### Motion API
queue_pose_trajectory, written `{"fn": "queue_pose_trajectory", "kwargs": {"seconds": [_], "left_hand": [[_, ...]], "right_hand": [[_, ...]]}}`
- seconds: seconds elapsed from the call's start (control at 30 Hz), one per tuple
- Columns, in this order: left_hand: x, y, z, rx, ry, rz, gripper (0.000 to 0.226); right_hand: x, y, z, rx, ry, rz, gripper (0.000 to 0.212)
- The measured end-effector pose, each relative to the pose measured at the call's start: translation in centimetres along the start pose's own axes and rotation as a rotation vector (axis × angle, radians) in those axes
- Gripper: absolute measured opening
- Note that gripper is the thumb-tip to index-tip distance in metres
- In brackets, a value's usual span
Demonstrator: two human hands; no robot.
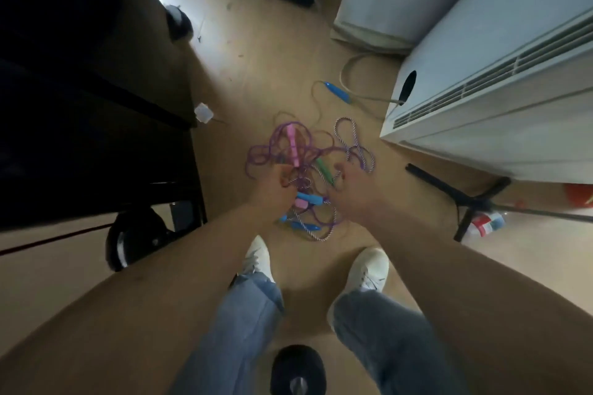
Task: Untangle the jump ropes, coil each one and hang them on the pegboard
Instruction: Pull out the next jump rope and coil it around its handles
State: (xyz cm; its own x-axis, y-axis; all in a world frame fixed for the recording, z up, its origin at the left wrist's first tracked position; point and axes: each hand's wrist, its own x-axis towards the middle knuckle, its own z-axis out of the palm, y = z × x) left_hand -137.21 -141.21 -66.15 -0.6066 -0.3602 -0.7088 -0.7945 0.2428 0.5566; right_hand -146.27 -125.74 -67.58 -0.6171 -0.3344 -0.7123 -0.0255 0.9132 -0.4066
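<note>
where the beige floor (256, 58) runs between a dark wheeled cart (96, 112) and a white vented unit (500, 96), the tangle of jump ropes (282, 147) lies just ahead of two white shoes (256, 258). the left hand (272, 189) is curled round cords in the heap. the right hand (348, 192) reaches in beside a green handle (322, 167), its grip hidden. one blue handle (337, 93) lies apart, nearer the unit.
</note>
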Motion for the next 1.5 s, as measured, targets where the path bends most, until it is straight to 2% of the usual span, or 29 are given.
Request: {"fn": "queue_pose_trajectory", "kwargs": {"seconds": [0.1, 0.27, 0.4, 0.53, 0.63, 0.73, 0.9, 1.0, 1.1, 1.13, 1.2, 1.27, 1.37, 1.5], "left_hand": [[6.3, -4.1, 3.3, 0.069, -0.001, 0.006, 0.043], [14.0, -8.9, 8.6, 0.195, -0.067, -0.007, 0.037], [18.4, -10.1, 11.5, 0.309, -0.087, 0.042, 0.041], [22.1, -11.4, 13.3, 0.408, -0.097, 0.065, 0.043], [24.0, -12.0, 14.0, 0.440, -0.032, 0.105, 0.052], [25.5, -11.8, 13.9, 0.531, 0.056, 0.120, 0.054], [26.1, -12.0, 14.2, 0.660, -0.020, 0.159, 0.047], [25.9, -12.5, 15.0, 0.677, -0.014, 0.156, 0.053], [25.8, -13.4, 15.6, 0.577, -0.035, 0.136, 0.055], [25.6, -13.6, 15.7, 0.537, -0.035, 0.128, 0.060], [24.7, -13.6, 15.7, 0.510, -0.013, 0.163, 0.076], [23.3, -13.2, 15.5, 0.579, 0.048, 0.276, 0.086], [21.6, -11.7, 14.6, 0.526, 0.155, 0.398, 0.070], [19.4, -8.5, 12.8, 0.329, 0.122, 0.321, 0.043]], "right_hand": [[5.4, 3.7, 5.5, -0.105, -0.039, 0.033, 0.059], [12.3, 8.2, 12.7, -0.146, -0.131, 0.064, 0.059], [16.2, 10.9, 16.0, -0.197, -0.078, 0.043, 0.060], [20.0, 12.4, 17.4, -0.103, 0.056, 0.054, 0.069], [22.3, 12.7, 17.1, -0.089, 0.083, 0.053, 0.071], [24.1, 12.5, 16.3, -0.024, 0.033, 0.019, 0.078], [24.9, 11.9, 16.1, -0.056, -0.046, 0.035, 0.087], [24.8, 12.3, 16.5, -0.064, -0.070, 0.076, 0.074], [24.4, 12.6, 16.6, 0.049, -0.114, 0.076, 0.038], [24.3, 12.7, 16.6, 0.101, -0.119, 0.081, 0.034], [23.7, 12.7, 16.0, 0.211, -0.102, 0.092, 0.040], [22.8, 12.7, 15.1, 0.236, -0.103, 0.060, 0.040], [20.6, 12.1, 13.3, 0.216, -0.072, -0.039, 0.036], [17.1, 11.4, 11.5, 0.211, 0.026, -0.156, 0.036]]}}
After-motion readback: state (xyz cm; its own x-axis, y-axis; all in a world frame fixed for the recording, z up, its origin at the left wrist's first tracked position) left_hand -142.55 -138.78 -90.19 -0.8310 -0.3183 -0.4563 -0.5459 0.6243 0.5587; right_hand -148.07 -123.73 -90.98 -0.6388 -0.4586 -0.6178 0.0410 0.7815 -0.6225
